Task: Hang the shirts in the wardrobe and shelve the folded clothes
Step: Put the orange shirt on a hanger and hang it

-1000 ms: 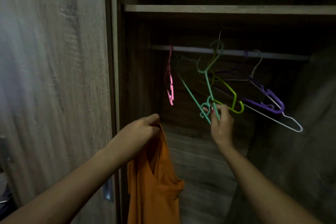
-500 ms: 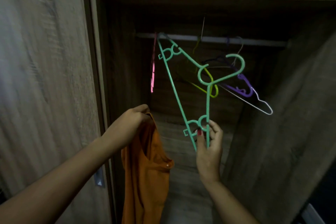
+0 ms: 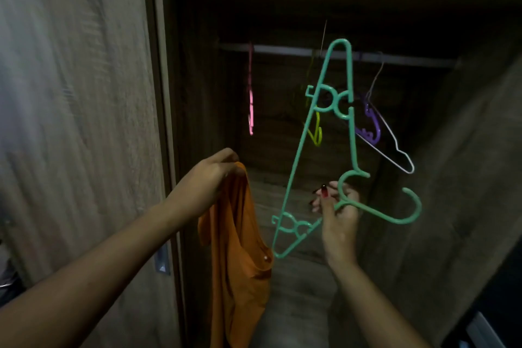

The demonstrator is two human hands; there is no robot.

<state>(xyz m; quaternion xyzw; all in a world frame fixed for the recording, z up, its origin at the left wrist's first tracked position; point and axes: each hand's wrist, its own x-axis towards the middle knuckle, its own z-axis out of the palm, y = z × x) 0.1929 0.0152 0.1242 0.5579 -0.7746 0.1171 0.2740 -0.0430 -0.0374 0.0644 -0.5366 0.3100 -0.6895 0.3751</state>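
1. The green hanger [image 3: 324, 133] has swung round since a moment ago: its hook, which pointed up toward the rail, now sticks out to the right of the right hand [image 3: 337, 209], and one pointed end stands straight up above that hand. It is fully clear of the rail [image 3: 339, 54].
2. The right hand is closed on the hanger at the neck, just below the hook, fingers wrapped around the thin plastic.
3. The left hand [image 3: 210, 178] is pinched shut on the top edge of the orange shirt [image 3: 240, 263], which hangs limp below it. It has hardly shifted; shirt and hanger are near each other but apart, the hanger's lower end just right of the cloth.
4. Above and beyond both hands, a pink hanger [image 3: 250, 99], a yellow one [image 3: 317, 133], a purple one [image 3: 370, 127] and a white one [image 3: 395, 150] hang on the rail.
5. To me this reads as the hanger being readied for threading into the shirt's neck; the shirt is not on it yet.
6. Nothing is hung so far, and I see no folded clothes near either hand.
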